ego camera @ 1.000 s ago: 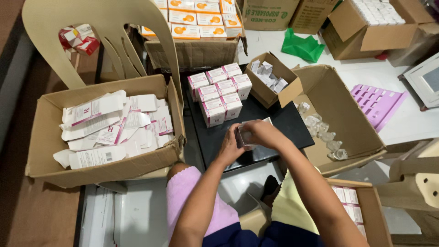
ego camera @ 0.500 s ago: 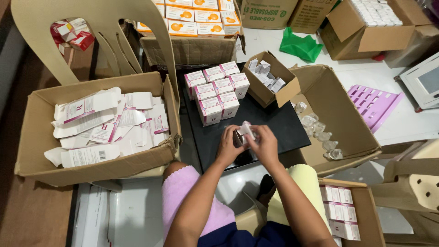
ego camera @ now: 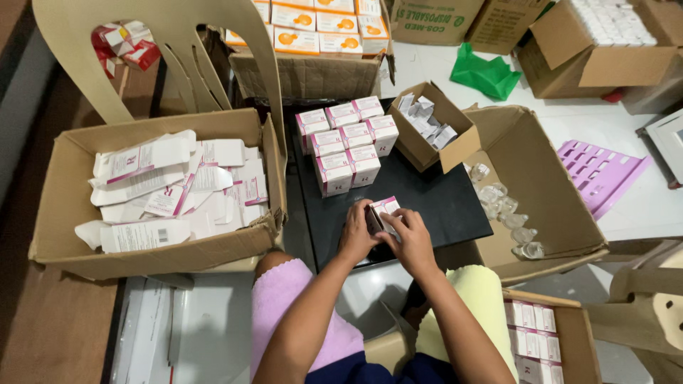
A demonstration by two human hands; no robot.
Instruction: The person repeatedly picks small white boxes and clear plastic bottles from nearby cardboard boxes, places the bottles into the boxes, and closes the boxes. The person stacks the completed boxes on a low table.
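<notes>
Both hands are closing together on one small white-and-pink carton [ego camera: 384, 210], the left hand [ego camera: 356, 236] gripping its side and the right hand [ego camera: 411, 240] clasping it from the other. The carton is hovering just above the black worktop [ego camera: 441, 199], near the stacked cartons [ego camera: 347, 139].

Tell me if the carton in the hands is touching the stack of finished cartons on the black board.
Apart. The head view shows bare black board between the held carton and the stack of cartons.
</notes>
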